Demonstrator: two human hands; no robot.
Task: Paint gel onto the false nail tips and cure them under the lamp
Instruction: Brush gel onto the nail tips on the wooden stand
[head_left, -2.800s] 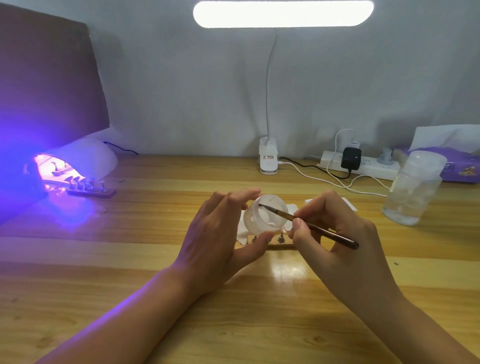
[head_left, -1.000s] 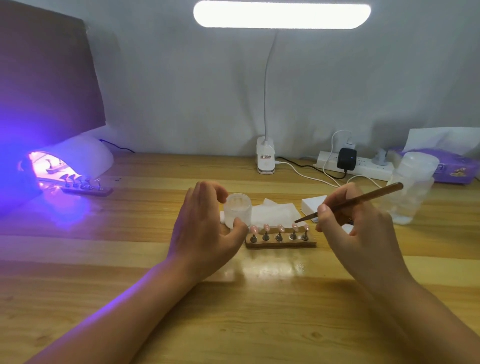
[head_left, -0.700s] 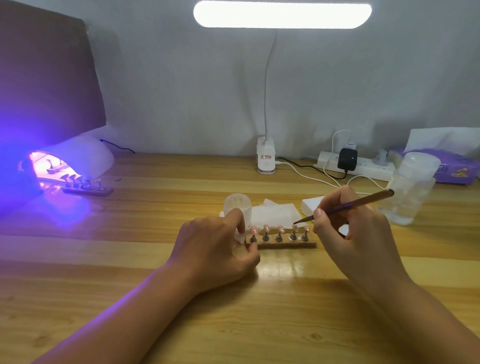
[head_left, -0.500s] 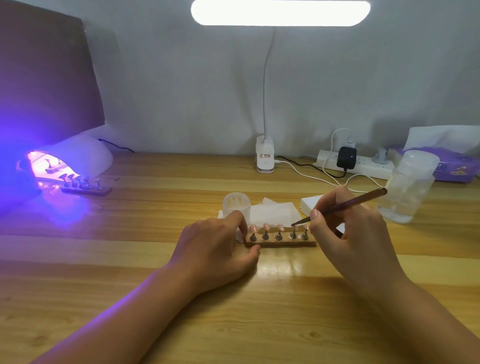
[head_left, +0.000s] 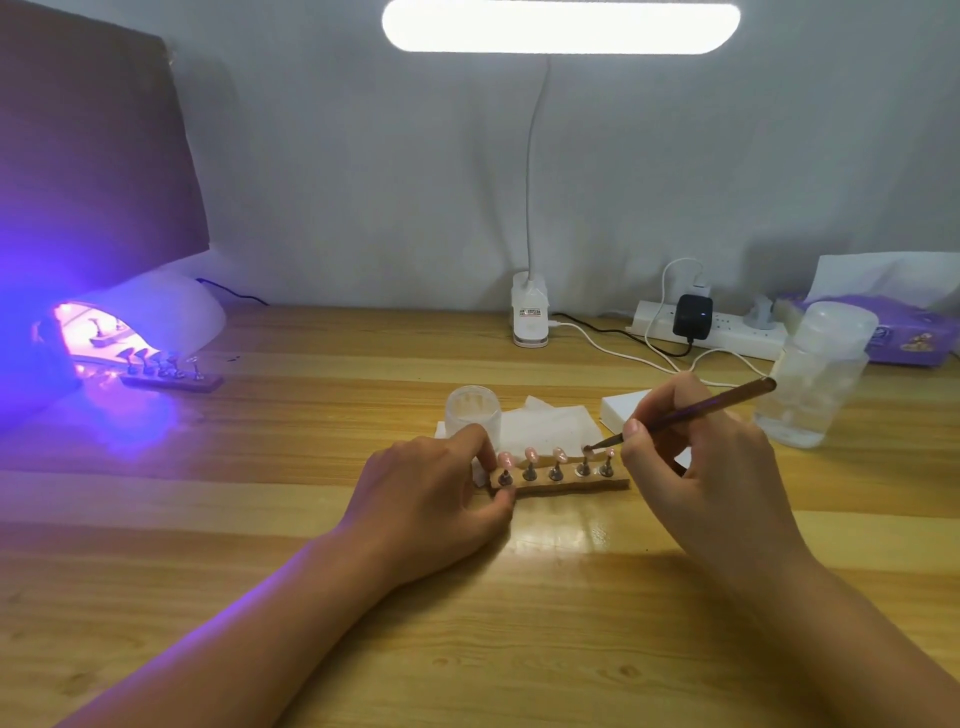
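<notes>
A wooden holder (head_left: 566, 486) with several pink nail tips (head_left: 532, 455) on metal pegs lies at the table's middle. My left hand (head_left: 431, 499) pinches the holder's left end between thumb and fingers. My right hand (head_left: 711, 467) grips a brown brush (head_left: 696, 411), whose tip touches the second nail tip from the right. A frosted gel jar (head_left: 474, 411) stands just behind the holder. At the far left a curing lamp (head_left: 130, 322) glows violet, with a second holder of nail tips (head_left: 171, 375) at its mouth.
White tissue (head_left: 550, 425) and a white block (head_left: 623, 410) lie behind the holder. A clear plastic bottle (head_left: 818, 379) stands at the right, near a power strip (head_left: 727, 332) with cables and a purple tissue pack (head_left: 904, 332). A desk lamp base (head_left: 530, 319) sits at the back.
My left hand set the gel jar down and took hold of the holder's left end. My right hand brought the brush from the jar down onto a nail tip.
</notes>
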